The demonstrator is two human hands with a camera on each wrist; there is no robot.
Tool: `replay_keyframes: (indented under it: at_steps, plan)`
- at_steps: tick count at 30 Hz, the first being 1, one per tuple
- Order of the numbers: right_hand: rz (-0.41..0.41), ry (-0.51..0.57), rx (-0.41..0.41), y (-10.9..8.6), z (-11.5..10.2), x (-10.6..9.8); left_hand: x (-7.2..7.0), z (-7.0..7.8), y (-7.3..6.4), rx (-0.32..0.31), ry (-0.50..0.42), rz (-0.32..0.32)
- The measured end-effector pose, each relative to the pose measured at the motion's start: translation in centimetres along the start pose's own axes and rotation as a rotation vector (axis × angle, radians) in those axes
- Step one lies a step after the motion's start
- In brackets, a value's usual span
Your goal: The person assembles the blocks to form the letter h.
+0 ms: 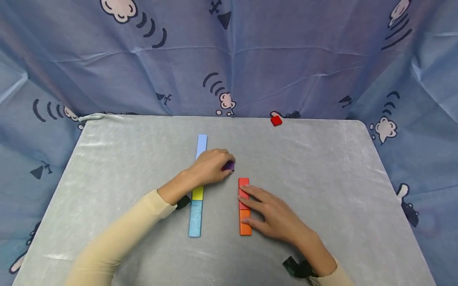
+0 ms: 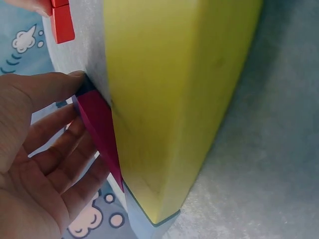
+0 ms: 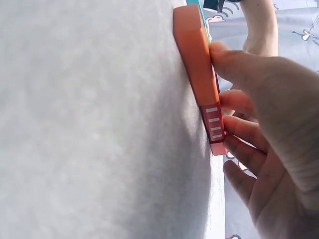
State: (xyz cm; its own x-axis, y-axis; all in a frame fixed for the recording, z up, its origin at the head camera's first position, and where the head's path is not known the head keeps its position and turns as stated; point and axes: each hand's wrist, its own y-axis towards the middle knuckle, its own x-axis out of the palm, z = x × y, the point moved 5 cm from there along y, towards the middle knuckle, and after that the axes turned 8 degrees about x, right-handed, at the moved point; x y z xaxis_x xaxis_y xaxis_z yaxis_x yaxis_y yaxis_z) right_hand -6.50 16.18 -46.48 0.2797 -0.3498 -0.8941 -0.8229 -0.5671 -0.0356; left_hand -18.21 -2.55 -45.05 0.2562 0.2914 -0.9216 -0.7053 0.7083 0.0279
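Note:
My left hand (image 1: 212, 166) reaches over a line of blocks and pinches a purple block (image 1: 230, 166) between thumb and fingers. In the left wrist view the thumb presses the dark end of this block, and its magenta side (image 2: 99, 127) faces the camera. On the right, the fingertips of my right hand (image 1: 273, 214) rest on a short row made of red blocks (image 1: 243, 182) and an orange block (image 1: 245, 229). In the right wrist view the thumb touches the orange block (image 3: 195, 59), with the other fingers along the red part (image 3: 213, 122).
Under my left arm runs the other line: a pale blue block (image 1: 202, 143) at the far end, a yellow block (image 1: 197, 193), and a teal block (image 1: 195, 220) nearest. A small red block (image 1: 276, 120) lies at the back edge of the grey-covered table (image 1: 322, 159). Patterned blue cloth (image 1: 286, 59) hangs around.

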Motion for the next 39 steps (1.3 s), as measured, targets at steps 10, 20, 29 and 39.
replay_keyframes:
  at_steps: [10, 20, 29, 39]
  plan:
    - [-0.084, 0.048, 0.041, -0.31, 0.10, -0.02, -0.02, 0.16, -0.23, 0.013, -0.036, 0.011]
    - [-0.094, 0.042, 0.046, -0.31, 0.06, -0.07, 0.02, 0.08, -0.32, 0.023, -0.045, 0.004]
    - [-0.081, 0.040, 0.040, -0.27, -0.06, -0.04, -0.03, 0.05, -0.50, 0.043, -0.039, 0.004]
    - [-0.086, 0.047, 0.044, -0.19, -0.15, 0.12, -0.07, 0.07, -0.49, 0.046, -0.039, 0.000]
